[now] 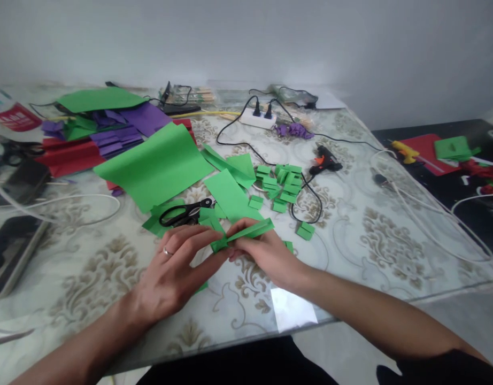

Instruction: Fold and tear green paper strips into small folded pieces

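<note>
Between my two hands is a narrow green paper strip (252,230), folded and slanting up to the right. My left hand (178,267), with a ring on one finger, pinches its left end. The fingers of my right hand (262,248) are closed on the strip from below and behind. Black-handled scissors (186,213) lie just beyond my left hand, partly over green paper. Past my right hand is a heap of small folded green paper pieces (280,184). A green paper rectangle (228,192) and a large curled green sheet (158,163) lie farther off.
A black glue gun (325,160) lies to the right, its cord running to a white power strip (257,117). Purple paper (146,117) and red paper (72,155) are stacked back left. A phone (16,251) lies left. White cables (439,214) cross the right side.
</note>
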A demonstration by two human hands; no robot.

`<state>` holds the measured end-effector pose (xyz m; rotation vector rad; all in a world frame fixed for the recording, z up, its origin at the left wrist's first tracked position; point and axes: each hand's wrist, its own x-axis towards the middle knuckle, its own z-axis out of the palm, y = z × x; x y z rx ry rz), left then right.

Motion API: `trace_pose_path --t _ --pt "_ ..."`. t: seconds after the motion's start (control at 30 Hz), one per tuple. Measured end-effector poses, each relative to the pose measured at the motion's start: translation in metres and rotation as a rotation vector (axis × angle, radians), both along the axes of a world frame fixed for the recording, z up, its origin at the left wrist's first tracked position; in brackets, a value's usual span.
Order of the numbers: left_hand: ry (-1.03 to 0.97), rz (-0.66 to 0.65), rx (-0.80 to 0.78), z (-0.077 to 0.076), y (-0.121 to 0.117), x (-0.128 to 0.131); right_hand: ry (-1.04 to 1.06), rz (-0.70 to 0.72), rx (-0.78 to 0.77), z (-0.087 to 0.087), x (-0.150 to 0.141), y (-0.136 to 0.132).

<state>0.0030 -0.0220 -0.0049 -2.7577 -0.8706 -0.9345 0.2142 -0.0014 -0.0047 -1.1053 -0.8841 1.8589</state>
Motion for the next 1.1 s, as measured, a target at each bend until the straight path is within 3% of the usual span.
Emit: trace_pose_path --t 0.4,1.1 --pt "0.001 0.035 0.012 -0.0005 0.0015 0.0047 -0.076 -0.028 0.029 0.0027 0.0014 -0.0007" --pt "-0.113 0.113 -0.131 -0.003 0.0024 0.0021 -0.047 0.05 0.065 0.0053 0.004 -0.0004"
